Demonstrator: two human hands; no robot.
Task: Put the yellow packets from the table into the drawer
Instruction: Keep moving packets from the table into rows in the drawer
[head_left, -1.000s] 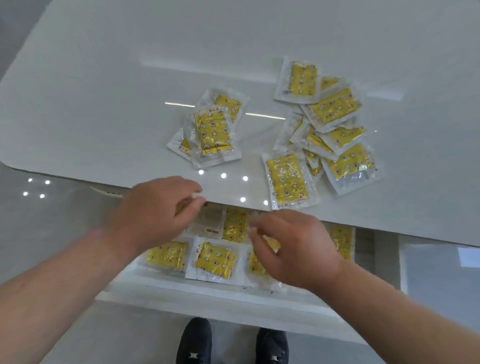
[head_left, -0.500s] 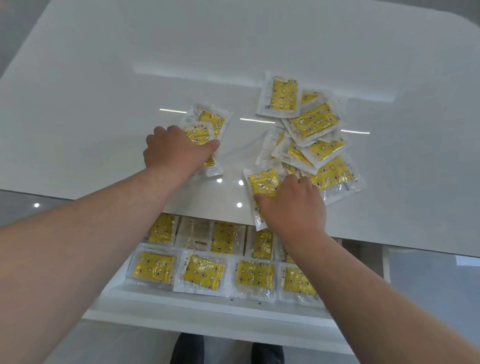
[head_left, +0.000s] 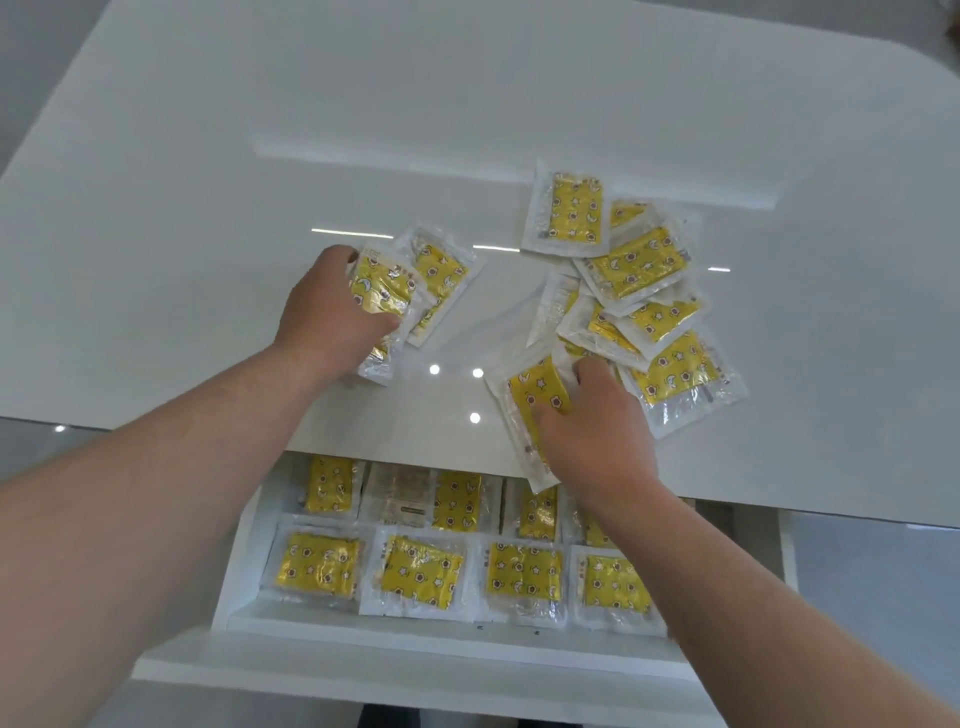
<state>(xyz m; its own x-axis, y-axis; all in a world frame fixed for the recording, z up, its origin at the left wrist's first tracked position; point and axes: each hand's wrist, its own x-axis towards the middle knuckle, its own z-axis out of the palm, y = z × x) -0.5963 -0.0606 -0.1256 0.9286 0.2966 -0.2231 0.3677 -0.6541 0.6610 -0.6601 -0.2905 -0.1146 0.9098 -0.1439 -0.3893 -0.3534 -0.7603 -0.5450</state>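
Both hands grab at once, probably to save trips: left hand (head_left: 332, 306) curls round a yellow packet (head_left: 382, 291) off the small left pile (head_left: 441, 273), right hand (head_left: 597, 431) pinches a second packet (head_left: 535, 397) at the table (head_left: 260, 156)'s near edge. The drawer (head_left: 363, 630) sits open just below, stored packets (head_left: 421, 571) laid in flat rows, and the bigger pile (head_left: 636, 267) waits far right.

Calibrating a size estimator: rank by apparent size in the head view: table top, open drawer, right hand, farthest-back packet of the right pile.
1. table top
2. open drawer
3. right hand
4. farthest-back packet, slightly smaller; the hand is nearer the camera, so this pair is unsure.
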